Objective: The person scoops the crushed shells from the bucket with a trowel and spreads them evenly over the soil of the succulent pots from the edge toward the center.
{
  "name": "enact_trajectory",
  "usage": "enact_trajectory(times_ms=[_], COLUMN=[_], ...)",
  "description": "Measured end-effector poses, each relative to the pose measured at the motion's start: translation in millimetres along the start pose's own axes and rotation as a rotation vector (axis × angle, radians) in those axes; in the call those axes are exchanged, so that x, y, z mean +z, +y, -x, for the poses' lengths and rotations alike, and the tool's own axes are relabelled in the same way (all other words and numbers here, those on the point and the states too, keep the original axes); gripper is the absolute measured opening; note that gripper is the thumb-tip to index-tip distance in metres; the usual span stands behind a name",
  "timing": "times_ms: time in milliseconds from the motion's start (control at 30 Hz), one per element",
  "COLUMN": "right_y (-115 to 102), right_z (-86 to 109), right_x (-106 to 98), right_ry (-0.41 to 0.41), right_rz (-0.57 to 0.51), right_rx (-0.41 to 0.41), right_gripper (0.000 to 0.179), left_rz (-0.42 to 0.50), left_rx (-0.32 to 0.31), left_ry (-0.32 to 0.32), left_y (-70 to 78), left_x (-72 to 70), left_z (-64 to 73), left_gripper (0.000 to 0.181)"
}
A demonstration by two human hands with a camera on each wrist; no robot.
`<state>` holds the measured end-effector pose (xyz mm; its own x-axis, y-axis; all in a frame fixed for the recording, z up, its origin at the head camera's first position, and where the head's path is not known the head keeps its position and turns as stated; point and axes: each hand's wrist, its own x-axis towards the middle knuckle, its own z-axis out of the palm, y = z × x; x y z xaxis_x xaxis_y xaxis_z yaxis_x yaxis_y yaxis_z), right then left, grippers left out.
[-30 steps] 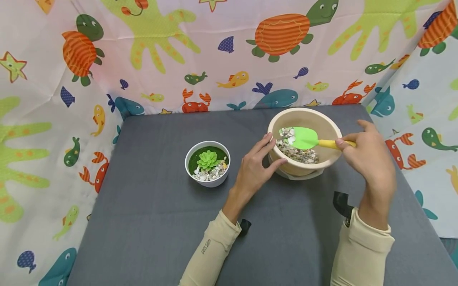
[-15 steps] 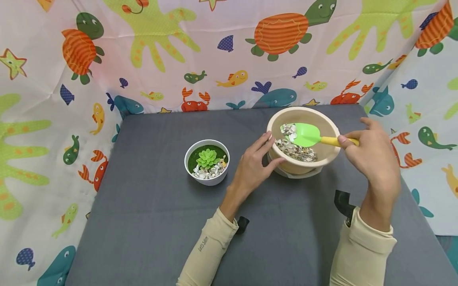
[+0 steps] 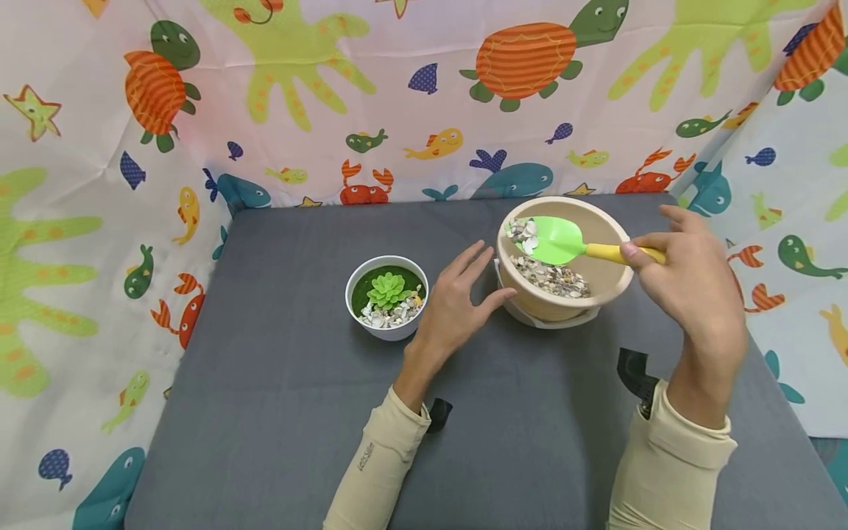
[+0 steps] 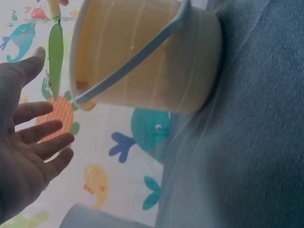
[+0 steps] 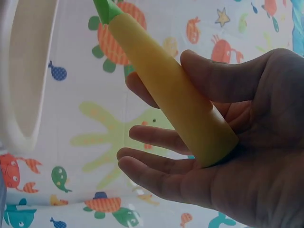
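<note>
Green shines on the scoop of the little shovel (image 3: 556, 239), which is up over the mouth of the cream bucket (image 3: 599, 221), on the right side of the grey table (image 3: 298, 442). Its tip points left, and a small heap of shells (image 3: 523, 234) sits on that end. More shells (image 3: 553, 278) lie at the bottom of the bucket. The right hand (image 3: 692, 280) holds the yellow handle between thumb and fingers. The left hand (image 3: 453, 309) holds nothing. Its fingers are spread, and it is apart from the bucket, between it and the white pot (image 3: 391, 335) on the left. In the pot are a green plant (image 3: 387, 291) and more shells.

I think the heap could spill easily, because it sits right at the tip. If the right hand twists or tips the shovel, shells may slide off. Past the bucket's left edge, they would drop on the table. A low swing could bump the rim and shake them loose. Nobody is holding the bucket, so a hard bump might push it. The left hand is close to the pot too, and a careless elbow or wrist could knock it.
</note>
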<state>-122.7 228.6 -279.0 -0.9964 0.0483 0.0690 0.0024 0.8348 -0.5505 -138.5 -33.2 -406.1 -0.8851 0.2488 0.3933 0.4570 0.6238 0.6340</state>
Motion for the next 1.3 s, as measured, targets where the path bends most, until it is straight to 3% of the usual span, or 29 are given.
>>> enact_trajectory(times_ms=[167,567,1300], right_y=[-5,-10,-22], right_z=[-2.4,-6.9,-15.0], right_x=[4,13,26], right_ry=[-0.024,-0.073,-0.168], right_rz=[-0.023,-0.046,-0.084], right_rx=[-0.035,-0.031,-0.135], right_gripper=[0.038,0.038,0.036], left_rz=[-0.002,-0.008,-0.009], left_rx=[-0.025,-0.061,-0.12], left_ry=[0.01,0.053,0.101], left_y=[-3.9,-10.1,-21.0], left_x=[-7.7,-20.6,-34.8], left_z=[3.3,5.0,14.0], left_gripper=[0.074,0.077,0.08])
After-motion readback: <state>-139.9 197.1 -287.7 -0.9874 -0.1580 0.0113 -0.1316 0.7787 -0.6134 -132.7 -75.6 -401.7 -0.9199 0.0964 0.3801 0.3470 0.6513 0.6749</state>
